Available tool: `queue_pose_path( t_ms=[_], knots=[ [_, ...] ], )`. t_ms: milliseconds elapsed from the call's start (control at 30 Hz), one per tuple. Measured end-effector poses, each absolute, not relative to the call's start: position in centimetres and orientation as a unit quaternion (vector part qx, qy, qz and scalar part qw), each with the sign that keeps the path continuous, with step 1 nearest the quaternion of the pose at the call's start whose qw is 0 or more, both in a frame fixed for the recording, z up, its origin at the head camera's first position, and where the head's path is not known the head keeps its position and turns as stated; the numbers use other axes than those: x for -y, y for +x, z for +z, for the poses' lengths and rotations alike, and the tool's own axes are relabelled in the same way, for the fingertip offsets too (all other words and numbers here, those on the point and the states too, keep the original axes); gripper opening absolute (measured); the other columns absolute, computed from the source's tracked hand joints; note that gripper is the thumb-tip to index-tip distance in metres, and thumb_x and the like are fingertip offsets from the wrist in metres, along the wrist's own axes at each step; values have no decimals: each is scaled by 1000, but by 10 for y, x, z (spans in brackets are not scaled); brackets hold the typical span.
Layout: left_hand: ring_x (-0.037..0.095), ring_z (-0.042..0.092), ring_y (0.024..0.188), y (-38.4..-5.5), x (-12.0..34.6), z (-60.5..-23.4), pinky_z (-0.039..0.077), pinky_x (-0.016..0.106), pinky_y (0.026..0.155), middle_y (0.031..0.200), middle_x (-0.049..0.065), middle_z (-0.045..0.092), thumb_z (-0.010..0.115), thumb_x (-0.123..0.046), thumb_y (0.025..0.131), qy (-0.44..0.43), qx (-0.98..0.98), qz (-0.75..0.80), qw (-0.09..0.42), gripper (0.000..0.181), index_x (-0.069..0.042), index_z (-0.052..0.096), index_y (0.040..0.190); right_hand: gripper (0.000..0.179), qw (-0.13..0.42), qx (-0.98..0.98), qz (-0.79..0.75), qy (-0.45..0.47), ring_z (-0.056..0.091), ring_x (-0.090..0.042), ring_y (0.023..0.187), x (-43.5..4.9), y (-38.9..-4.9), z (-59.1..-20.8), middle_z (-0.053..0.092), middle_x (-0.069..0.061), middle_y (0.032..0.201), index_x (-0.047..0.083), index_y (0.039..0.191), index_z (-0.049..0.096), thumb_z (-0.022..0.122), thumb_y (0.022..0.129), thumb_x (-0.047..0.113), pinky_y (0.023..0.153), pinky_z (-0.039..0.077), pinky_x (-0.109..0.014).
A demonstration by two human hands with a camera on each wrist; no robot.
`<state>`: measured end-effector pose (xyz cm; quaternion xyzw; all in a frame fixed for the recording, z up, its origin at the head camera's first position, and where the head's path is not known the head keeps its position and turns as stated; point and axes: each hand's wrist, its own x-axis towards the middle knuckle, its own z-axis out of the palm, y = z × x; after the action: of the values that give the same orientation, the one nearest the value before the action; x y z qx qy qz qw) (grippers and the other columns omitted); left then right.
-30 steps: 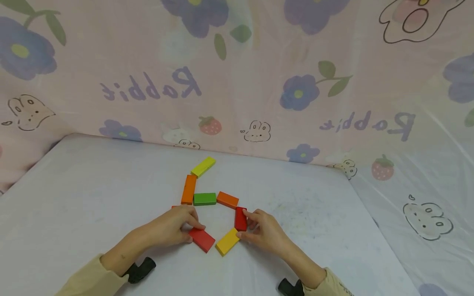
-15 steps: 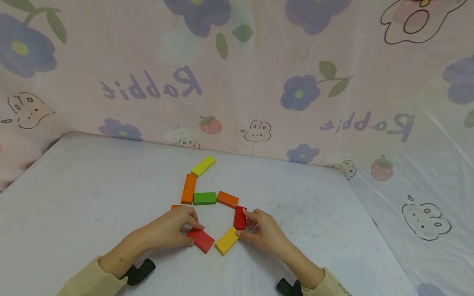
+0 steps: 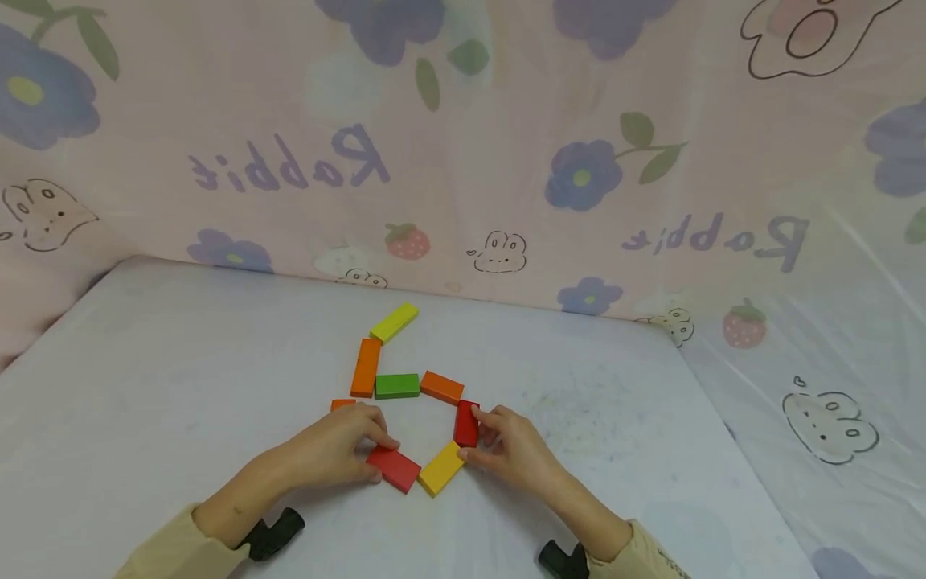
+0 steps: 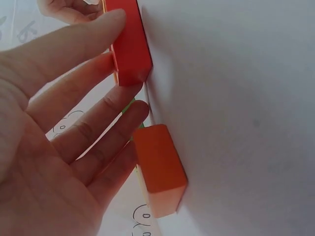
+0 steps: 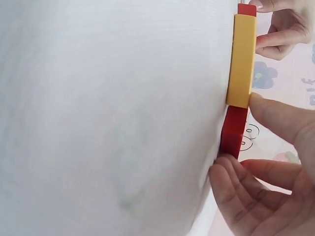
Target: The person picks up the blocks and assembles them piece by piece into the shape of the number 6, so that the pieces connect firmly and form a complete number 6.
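My left hand [image 3: 329, 446] pinches a light red wooden block [image 3: 395, 469] between thumb and fingers. That block's right corner meets the near end of a yellow block [image 3: 440, 469]. Its other fingers reach past the block toward an orange block [image 4: 160, 157], which the hand mostly covers in the head view. My right hand [image 3: 517, 450] holds a dark red block [image 3: 466, 424], index finger on its top far end and several fingertips at its outer side. The right thumb touches the yellow block where it meets the dark red one.
Beyond the hands lie a green block [image 3: 397, 386], an orange block [image 3: 442, 387], a taller-standing orange block [image 3: 366, 367] and a lime-yellow block [image 3: 394, 323], in a curved outline. They rest on a white tabletop [image 3: 615, 418] backed by a printed curtain [image 3: 463, 177].
The light red block and the yellow block have come together, closing the thin gap between their near corners. Both hands have barely moved, and the view has shifted slightly.
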<state>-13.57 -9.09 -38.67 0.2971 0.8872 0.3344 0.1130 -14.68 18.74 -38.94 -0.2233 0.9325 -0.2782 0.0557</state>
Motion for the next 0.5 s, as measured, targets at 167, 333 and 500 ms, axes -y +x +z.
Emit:
queue_pose_path(
  t_ms=[167, 333, 500],
  knots=[
    [16, 54, 104, -136, 96, -386, 52, 36, 89, 111, -5, 62, 80, -23, 77, 274, -890, 348, 110, 46, -13, 68, 121, 61, 59, -933, -277, -221, 54, -14, 73, -186, -147, -389, 59, -2, 86, -8, 127, 58, 79, 79, 24, 59, 50, -17],
    [27, 54, 113, -136, 110, -380, 48, 51, 97, 122, 5, 61, 77, -22, 80, 243, -902, 350, 73, 47, -11, 64, 124, 61, 65, -932, -282, -216, 53, -13, 72, -188, -147, -390, 58, -2, 85, -8, 127, 58, 79, 79, 24, 58, 49, -16],
    [24, 58, 103, -137, 125, -380, 51, 47, 92, 113, 4, 63, 71, -9, 84, 241, -910, 337, 12, 33, -6, 67, 117, 62, 62, -930, -286, -222, 53, -13, 72, -188, -147, -390, 57, -1, 84, -8, 127, 58, 79, 79, 25, 57, 48, -16]
  ],
)
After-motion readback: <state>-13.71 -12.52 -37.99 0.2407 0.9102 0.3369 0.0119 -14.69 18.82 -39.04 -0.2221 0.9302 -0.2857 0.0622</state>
